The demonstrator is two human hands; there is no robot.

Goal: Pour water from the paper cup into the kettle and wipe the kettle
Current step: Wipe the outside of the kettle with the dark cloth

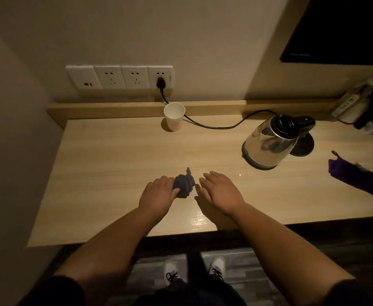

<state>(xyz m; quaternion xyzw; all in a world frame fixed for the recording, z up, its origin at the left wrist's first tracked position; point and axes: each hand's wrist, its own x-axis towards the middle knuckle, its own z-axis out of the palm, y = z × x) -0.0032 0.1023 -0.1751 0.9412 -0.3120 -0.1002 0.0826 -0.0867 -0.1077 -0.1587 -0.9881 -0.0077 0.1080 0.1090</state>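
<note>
Our left hand [159,195] pinches the bunched blue cloth [183,186]; right hand [222,193] fingers spread, empty. Steel kettle [269,142] lies forward-right (nearer the right hand); paper cup [174,117] straight ahead.

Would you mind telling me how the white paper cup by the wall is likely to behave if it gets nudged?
The paper cup looks thin-walled, so probably light and easily slid. It narrows toward its base, so it may tip. The black cord runs just behind it and could snag it.
</note>
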